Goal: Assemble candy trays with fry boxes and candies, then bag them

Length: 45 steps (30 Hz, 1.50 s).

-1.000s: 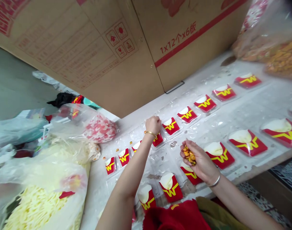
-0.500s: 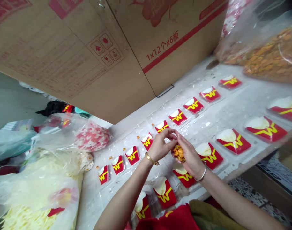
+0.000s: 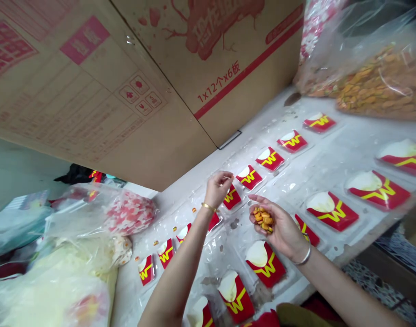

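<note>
My right hand (image 3: 283,229) is cupped, palm up, round a small heap of orange burger-shaped pieces (image 3: 263,219). Its index finger sticks out to the left. Farther up and left, my left hand (image 3: 217,187) is raised over the far row with its fingertips pinched; whatever may be between them is too small to make out. Just beneath those fingertips lies a red fries-carton piece (image 3: 232,198) with a yellow W, partly covered by the hand. More such cartons (image 3: 267,263) lie in clear plastic trays in two rows. Single tiny burger pieces (image 3: 155,243) lie beside several far-row cartons at the left.
Large cardboard boxes (image 3: 153,113) stand along the table's far side. A clear bag of orange pieces (image 3: 381,86) sits at the far right. On the left are a bag of red-and-white pieces (image 3: 131,211) and a bag of pale yellow pieces (image 3: 51,281). The white table's edge (image 3: 364,240) runs along the near right.
My hands were together over the orange pieces. My left hand has moved away, up and left to the far row. My right hand has shifted slightly right, its palm now turned up in view.
</note>
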Each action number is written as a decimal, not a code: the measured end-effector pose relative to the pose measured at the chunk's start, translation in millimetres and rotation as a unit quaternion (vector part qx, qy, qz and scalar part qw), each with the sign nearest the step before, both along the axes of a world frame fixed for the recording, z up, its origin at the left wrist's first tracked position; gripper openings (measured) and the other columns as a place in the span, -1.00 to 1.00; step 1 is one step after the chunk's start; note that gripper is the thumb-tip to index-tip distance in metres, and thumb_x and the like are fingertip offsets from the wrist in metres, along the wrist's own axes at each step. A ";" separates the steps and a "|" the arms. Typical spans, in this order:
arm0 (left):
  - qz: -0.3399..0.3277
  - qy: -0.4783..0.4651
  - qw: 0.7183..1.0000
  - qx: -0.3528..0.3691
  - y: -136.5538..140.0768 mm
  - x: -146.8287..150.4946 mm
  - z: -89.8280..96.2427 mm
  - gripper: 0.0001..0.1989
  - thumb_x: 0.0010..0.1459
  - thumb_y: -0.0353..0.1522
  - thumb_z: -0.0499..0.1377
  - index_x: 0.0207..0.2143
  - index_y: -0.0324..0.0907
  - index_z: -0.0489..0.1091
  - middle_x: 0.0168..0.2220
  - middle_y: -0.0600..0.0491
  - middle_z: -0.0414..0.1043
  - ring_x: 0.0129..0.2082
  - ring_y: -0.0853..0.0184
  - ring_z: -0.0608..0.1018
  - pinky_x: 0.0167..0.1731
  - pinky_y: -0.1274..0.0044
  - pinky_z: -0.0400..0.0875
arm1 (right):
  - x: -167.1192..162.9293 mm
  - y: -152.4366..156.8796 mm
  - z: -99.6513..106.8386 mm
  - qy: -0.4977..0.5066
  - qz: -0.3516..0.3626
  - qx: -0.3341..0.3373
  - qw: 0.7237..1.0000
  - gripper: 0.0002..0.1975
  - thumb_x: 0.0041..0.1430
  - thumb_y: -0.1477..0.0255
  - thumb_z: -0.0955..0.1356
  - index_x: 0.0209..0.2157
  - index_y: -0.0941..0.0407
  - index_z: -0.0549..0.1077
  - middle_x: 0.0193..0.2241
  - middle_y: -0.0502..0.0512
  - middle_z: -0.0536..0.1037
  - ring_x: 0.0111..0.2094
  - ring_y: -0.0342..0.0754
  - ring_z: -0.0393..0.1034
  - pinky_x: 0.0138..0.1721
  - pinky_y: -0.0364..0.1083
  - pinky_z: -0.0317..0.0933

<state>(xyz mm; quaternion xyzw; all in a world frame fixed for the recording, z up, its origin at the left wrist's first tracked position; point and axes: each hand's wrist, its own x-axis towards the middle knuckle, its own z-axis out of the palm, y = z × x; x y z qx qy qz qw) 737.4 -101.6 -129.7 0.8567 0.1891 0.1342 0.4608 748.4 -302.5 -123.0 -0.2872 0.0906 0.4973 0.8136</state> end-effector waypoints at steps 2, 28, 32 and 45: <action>-0.010 0.019 0.994 0.110 25.2 15.1 -5.7 -0.88 0.10 -0.42 0.12 -0.32 -0.20 0.45 -0.27 0.00 0.43 -0.38 0.44 0.45 -0.31 0.57 0.37 | 1.7 -5.1 -2.4 0.011 -0.003 0.007 1.000 -0.79 0.01 0.47 0.37 -0.24 0.09 0.44 -0.40 0.03 0.43 -0.44 -0.19 0.28 -0.61 -0.26 0.08; -0.256 0.110 0.943 0.182 -66.7 1.3 52.3 -0.79 0.17 -0.19 0.11 -0.23 -0.08 0.43 -0.24 -0.01 0.49 -0.18 0.25 0.46 -0.06 0.38 0.21 | 28.3 -2.9 -9.8 -0.006 -0.091 -0.044 0.995 -0.69 -0.09 0.26 0.49 -0.37 0.08 0.35 -0.48 -0.05 0.44 -0.55 -0.23 0.27 -0.70 -0.29 -0.02; -0.154 0.046 0.972 0.174 -52.6 34.5 36.6 -0.82 0.19 -0.25 0.08 -0.26 -0.12 0.42 -0.25 0.00 0.48 -0.23 0.29 0.48 -0.10 0.41 0.24 | 37.8 -11.1 -10.1 0.017 -0.100 -0.015 0.995 -0.75 0.02 0.24 0.41 -0.33 0.09 0.37 -0.44 0.03 0.47 -0.49 -0.16 0.32 -0.67 -0.25 0.02; -0.089 0.155 0.908 0.378 -2.9 149.9 -22.6 -0.81 0.13 -0.40 0.05 -0.40 -0.12 0.47 -0.33 0.02 0.45 -0.22 0.26 0.43 -0.12 0.35 0.11 | 55.2 -40.8 -4.0 -0.057 -0.067 -0.047 0.995 -0.53 0.13 0.09 0.30 0.04 -0.07 0.25 -0.52 -0.04 0.38 -0.59 -0.17 0.18 -0.70 -0.24 -0.05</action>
